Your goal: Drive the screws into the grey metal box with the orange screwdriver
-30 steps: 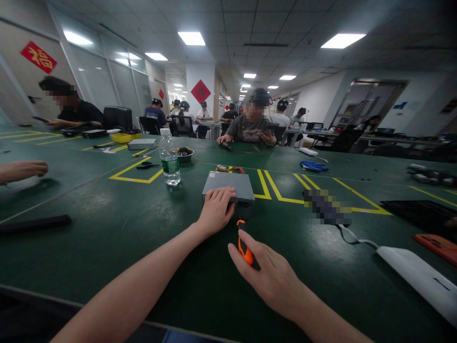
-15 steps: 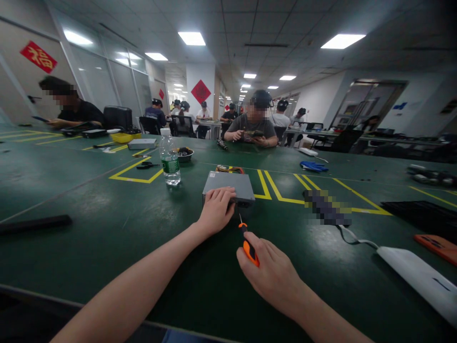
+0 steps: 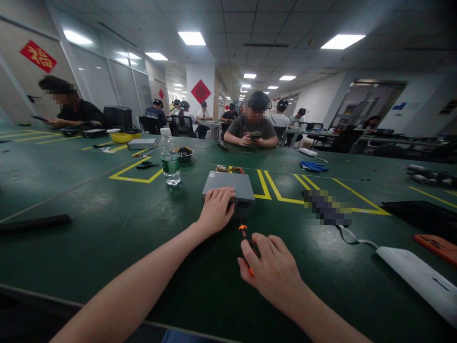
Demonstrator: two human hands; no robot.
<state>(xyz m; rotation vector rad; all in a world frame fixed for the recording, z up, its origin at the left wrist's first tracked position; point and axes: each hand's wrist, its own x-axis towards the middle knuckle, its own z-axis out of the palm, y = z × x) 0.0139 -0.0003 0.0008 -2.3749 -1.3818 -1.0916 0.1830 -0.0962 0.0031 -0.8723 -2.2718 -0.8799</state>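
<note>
A grey metal box that looks like a computer power supply (image 3: 232,185) stands on the green table, with coloured wires (image 3: 230,168) at its far side. My left hand (image 3: 216,208) grips its near left edge, fingers over the top and thumb in front. My right hand (image 3: 269,259) holds an orange and black screwdriver (image 3: 243,232) by the handle, fingers partly covering it. The shaft points away toward the front face of the box, below its socket. Whether the tip touches anything there, I cannot make out.
Left of the box stands a water bottle (image 3: 170,159), by a metal bowl (image 3: 185,154). A black bar (image 3: 35,224) lies far left. Rightward are blue gloves (image 3: 313,166), a white power bank-like device (image 3: 417,281) with a cable, and an orange phone (image 3: 436,247). A person (image 3: 252,126) sits opposite.
The fingers of my right hand have shifted and turned on the screwdriver's handle, now covering more of it. My left hand and the box have stayed put.
</note>
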